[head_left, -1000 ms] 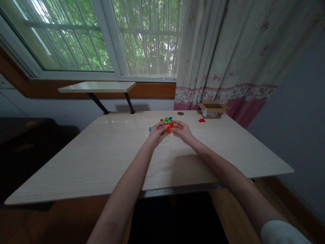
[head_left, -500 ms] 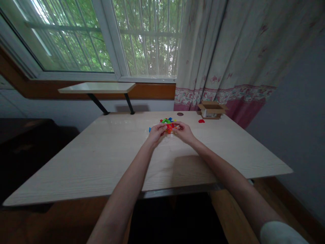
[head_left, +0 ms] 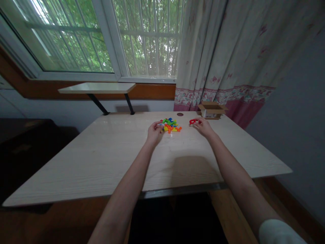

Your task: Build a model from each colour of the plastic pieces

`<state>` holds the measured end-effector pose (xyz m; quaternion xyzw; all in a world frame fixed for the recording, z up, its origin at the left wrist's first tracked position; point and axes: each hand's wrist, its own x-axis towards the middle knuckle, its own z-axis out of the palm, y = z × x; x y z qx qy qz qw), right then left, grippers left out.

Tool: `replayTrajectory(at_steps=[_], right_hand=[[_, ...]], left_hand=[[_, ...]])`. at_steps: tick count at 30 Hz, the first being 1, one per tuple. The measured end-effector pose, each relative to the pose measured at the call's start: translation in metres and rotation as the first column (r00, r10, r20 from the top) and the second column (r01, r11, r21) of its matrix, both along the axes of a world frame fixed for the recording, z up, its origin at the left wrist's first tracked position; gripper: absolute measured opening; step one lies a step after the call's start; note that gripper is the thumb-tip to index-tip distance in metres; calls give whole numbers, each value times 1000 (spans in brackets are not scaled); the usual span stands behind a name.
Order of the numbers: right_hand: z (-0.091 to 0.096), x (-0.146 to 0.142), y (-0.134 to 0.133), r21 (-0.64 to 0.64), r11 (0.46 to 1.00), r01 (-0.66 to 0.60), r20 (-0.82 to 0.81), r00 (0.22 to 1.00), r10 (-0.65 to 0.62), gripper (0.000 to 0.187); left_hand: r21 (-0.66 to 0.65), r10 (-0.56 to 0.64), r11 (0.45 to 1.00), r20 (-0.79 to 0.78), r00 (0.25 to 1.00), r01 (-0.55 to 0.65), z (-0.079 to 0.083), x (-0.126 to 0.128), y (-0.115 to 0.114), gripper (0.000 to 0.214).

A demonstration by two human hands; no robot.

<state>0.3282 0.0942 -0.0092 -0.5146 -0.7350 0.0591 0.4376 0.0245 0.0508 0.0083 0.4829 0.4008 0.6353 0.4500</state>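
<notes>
One pale table (head_left: 101,162) lies under both hands. Open cardboard box (head_left: 212,116): just past the right-hand grip, slightly to its right. Pile of small coloured plastic pieces (head_left: 169,124): left of that grip, clear gap between. Left hand (head_left: 154,133): fingers curled at the pile's left edge; too small and dim to tell whether they hold a piece. Best kept light there, so loose pieces don't scatter. Right hand (head_left: 203,127): closed in a pinch, thumb and fingertips on a red piece (head_left: 192,121), which sticks out left of the fingers. Good handling, I'd judge: pinch by the rim, firm but not squeezing, wrist loose, gap to the pile kept so nothing snags. Smallest noted: an orange piece (head_left: 179,129) at the pile's right edge, left of the pinch and nearer the body; easily knocked by a low sweep.
</notes>
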Motion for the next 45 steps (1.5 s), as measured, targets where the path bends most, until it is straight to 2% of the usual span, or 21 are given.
replayTrajectory(at_steps=[2, 5, 10, 17, 21, 25, 30, 45], right_hand=[[-6, 23, 4, 9, 998, 60, 92, 994, -61, 29], [-15, 49, 7, 12, 990, 138, 149, 979, -139, 30], [-28, 70, 10, -31, 977, 210, 205, 958, -199, 31], [-27, 66, 12, 49, 985, 165, 253, 952, -172, 30], [-26, 61, 11, 47, 991, 125, 281, 950, -133, 20], [-27, 58, 10, 48, 987, 151, 262, 952, -158, 17], [-30, 56, 12, 59, 979, 194, 222, 954, -203, 18], [-34, 54, 15, 50, 980, 190, 238, 951, -197, 27]], left_hand=[[48, 58, 997, -50, 997, -56, -5, -4, 4, 27], [84, 135, 989, -150, 979, -124, -12, -11, 10, 22], [107, 227, 972, -232, 946, -207, -20, -17, 16, 20], [97, 224, 973, -223, 949, -207, -23, -17, 19, 22], [86, 220, 975, -241, 945, -205, -23, -18, 19, 21], [101, 222, 974, -257, 940, -203, -23, -18, 19, 21], [89, 224, 974, -249, 942, -208, -23, -18, 19, 23], [57, 210, 978, -237, 949, -202, -17, -15, 15, 21]])
